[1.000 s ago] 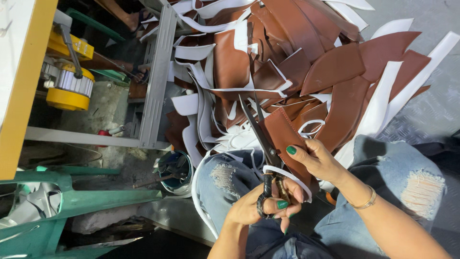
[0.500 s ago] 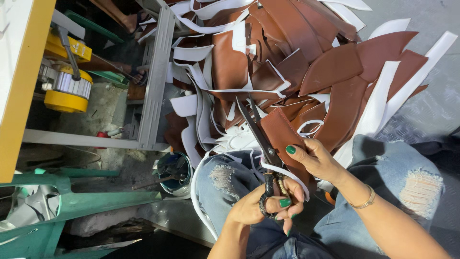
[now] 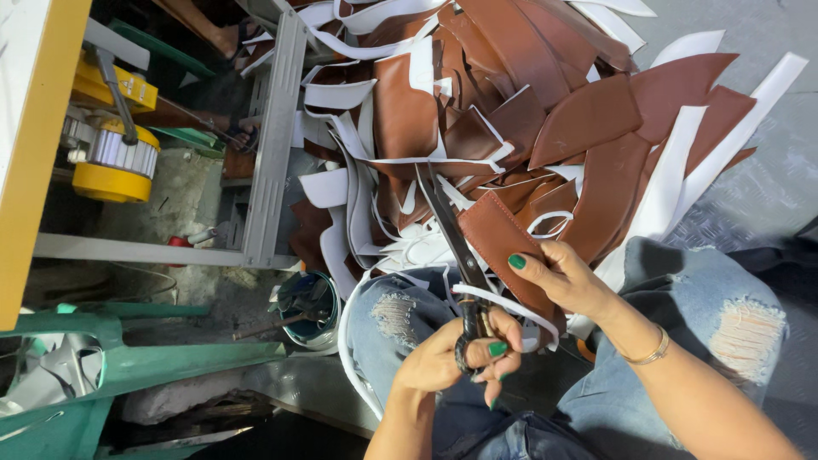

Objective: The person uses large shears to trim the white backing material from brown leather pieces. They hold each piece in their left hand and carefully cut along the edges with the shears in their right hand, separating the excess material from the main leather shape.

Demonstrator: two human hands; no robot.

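Brown leather piece w/ stitched edge, gripped by right hand over lap. Left hand closed round scissors handles; blades run along piece's left edge. White trim strip curls beneath. Scrap pile far side.

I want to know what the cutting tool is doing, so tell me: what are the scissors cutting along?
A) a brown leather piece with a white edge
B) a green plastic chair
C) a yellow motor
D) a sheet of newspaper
A: the scissors, gripped by one hand, run along the edge of the brown leather piece, which the other hand holds, and a thin white strip curls off it.
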